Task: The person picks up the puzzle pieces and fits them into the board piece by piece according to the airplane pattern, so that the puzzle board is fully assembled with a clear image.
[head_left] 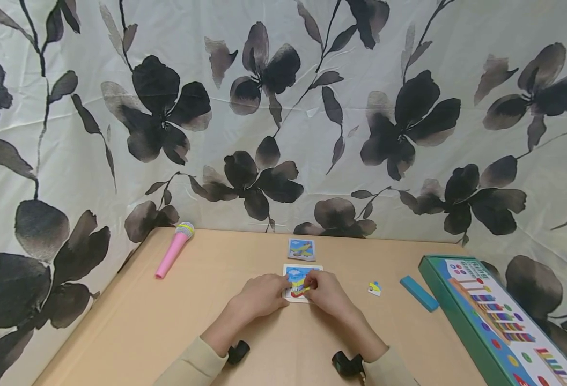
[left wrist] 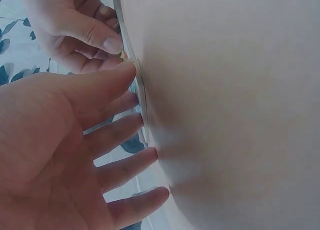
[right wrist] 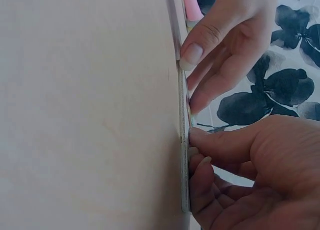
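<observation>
A small picture puzzle (head_left: 295,274) in a white frame lies on the table, showing blue sky and a yellow and red shape. My left hand (head_left: 262,295) rests at its left edge, thumb and fingers fairly straight in the left wrist view. From the right, my right hand (head_left: 329,292) reaches over the frame with curled fingers. Between its thumb and fingertips it pinches a puzzle piece (left wrist: 123,55), mostly hidden, of which a bit of yellow and red shows. Just behind the frame lies a square card (head_left: 301,249) with a yellow plane on blue.
A loose puzzle piece (head_left: 374,288) lies right of the hands, beside a blue bar (head_left: 419,293). A large green-sided box (head_left: 500,321) takes up the right side. At the back left is a pink toy microphone (head_left: 174,250). Floral cloth (head_left: 331,134) hangs behind the table (head_left: 167,316).
</observation>
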`<state>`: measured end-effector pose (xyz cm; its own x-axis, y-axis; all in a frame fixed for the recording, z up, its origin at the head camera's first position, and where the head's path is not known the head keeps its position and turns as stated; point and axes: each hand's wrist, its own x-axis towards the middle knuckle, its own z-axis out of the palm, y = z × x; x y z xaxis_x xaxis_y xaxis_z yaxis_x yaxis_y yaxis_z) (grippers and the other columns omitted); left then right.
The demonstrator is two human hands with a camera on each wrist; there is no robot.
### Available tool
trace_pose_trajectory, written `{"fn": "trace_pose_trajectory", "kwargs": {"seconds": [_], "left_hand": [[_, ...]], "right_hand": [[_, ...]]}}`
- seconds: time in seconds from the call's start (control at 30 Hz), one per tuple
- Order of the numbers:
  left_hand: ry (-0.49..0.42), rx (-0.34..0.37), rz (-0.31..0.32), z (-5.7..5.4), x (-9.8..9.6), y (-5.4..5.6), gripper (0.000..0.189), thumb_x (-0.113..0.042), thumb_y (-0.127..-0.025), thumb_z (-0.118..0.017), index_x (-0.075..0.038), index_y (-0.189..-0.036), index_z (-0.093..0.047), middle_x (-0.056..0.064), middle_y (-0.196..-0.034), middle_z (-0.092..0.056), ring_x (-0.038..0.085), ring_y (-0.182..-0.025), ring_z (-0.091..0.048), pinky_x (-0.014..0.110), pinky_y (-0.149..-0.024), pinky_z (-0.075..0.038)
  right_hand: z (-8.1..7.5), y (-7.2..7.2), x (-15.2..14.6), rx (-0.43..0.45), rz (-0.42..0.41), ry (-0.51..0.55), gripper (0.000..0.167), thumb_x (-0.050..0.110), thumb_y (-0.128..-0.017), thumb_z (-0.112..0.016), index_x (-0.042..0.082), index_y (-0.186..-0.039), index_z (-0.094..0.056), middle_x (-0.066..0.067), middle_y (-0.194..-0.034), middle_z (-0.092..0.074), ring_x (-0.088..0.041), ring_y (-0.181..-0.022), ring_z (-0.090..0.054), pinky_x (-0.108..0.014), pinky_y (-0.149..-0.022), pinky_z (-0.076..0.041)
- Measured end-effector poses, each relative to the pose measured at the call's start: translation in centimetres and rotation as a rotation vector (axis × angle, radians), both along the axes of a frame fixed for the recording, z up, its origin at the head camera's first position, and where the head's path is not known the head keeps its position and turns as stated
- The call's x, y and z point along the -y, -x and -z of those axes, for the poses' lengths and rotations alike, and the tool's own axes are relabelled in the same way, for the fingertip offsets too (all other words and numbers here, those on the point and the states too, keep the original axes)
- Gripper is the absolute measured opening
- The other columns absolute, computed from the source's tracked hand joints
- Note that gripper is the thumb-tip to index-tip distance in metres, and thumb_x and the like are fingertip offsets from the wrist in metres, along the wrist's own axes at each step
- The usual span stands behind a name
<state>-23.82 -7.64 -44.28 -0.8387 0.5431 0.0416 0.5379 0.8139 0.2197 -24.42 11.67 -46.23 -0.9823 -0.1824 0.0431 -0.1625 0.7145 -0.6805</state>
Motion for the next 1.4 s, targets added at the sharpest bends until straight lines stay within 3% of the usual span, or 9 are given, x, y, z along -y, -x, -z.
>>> {"fn": "trace_pose_trajectory", "kwargs": {"seconds": [0.17,0.47,0.73,1.0,1.2,1.3,1.4], "left_hand": [[0.008,0.0,0.004,0.0,0.1,-0.1,0.043,-0.03,-0.089,-0.073,-0.016,-0.129,-0.067,0.004,-0.138,-0.063,0.023,-0.126,-0.061,0.047,-0.089,-0.057],[0.066,0.005,0.036,-0.3,0.1,-0.3,0.045,-0.031,-0.091,-0.07,-0.032,-0.136,-0.062,0.007,-0.146,-0.056,0.026,-0.135,-0.054,0.05,-0.098,-0.053],[0.092,-0.026,0.043,-0.4,-0.2,-0.5,0.042,-0.032,-0.091,-0.069,-0.032,-0.133,-0.064,0.007,-0.147,-0.055,0.027,-0.135,-0.052,0.051,-0.092,-0.055],[0.049,-0.018,0.135,-0.3,-0.8,-0.6,0.044,-0.025,-0.092,-0.066,-0.016,-0.134,-0.062,0.001,-0.148,-0.055,0.028,-0.138,-0.05,0.044,-0.106,-0.049],[0.054,0.018,0.146,-0.5,-0.8,-0.9,0.045,-0.026,-0.094,-0.065,-0.02,-0.138,-0.06,0.0,-0.147,-0.056,0.027,-0.139,-0.05,0.042,-0.11,-0.046],[0.074,0.024,0.147,-0.4,-0.8,-1.1,0.047,-0.029,-0.095,-0.065,-0.022,-0.14,-0.059,0.0,-0.149,-0.054,0.027,-0.14,-0.048,0.043,-0.111,-0.044],[0.084,0.018,0.146,-0.4,-0.7,-1.1,0.047,-0.032,-0.095,-0.065,-0.023,-0.14,-0.058,-0.001,-0.15,-0.053,0.027,-0.141,-0.048,0.043,-0.111,-0.044]], "right_hand": [[-0.2,0.0,0.0,-0.01,0.001,-0.007,0.01,0.004,-0.083,-0.075,0.006,-0.09,-0.068,-0.002,-0.077,-0.058,-0.016,-0.072,-0.05,-0.023,-0.059,-0.039],[-0.4,0.2,-0.1,0.003,-0.006,-0.01,0.014,0.005,-0.084,-0.074,0.008,-0.075,-0.063,-0.001,-0.07,-0.053,-0.016,-0.07,-0.049,-0.022,-0.056,-0.037],[-1.1,0.3,-1.0,0.032,-0.042,-0.047,0.012,0.003,-0.08,-0.076,0.006,-0.081,-0.065,-0.003,-0.072,-0.053,-0.017,-0.069,-0.048,-0.026,-0.058,-0.038],[-0.2,0.5,-1.8,0.017,-0.016,0.003,0.017,0.003,-0.078,-0.079,0.008,-0.076,-0.062,-0.002,-0.069,-0.053,-0.016,-0.066,-0.047,-0.025,-0.056,-0.036],[-0.4,1.0,-3.3,0.053,-0.063,0.014,0.011,0.005,-0.081,-0.075,0.008,-0.081,-0.065,-0.002,-0.071,-0.054,-0.015,-0.064,-0.049,-0.025,-0.054,-0.038],[-1.1,1.3,-5.4,0.044,-0.004,-0.025,0.007,0.006,-0.082,-0.073,0.007,-0.085,-0.067,-0.004,-0.074,-0.057,-0.016,-0.064,-0.05,-0.025,-0.054,-0.04],[-2.1,1.3,-8.1,0.028,0.098,-0.112,0.017,0.004,-0.082,-0.072,0.005,-0.098,-0.069,-0.01,-0.087,-0.062,-0.021,-0.074,-0.053,-0.03,-0.061,-0.046]]}}
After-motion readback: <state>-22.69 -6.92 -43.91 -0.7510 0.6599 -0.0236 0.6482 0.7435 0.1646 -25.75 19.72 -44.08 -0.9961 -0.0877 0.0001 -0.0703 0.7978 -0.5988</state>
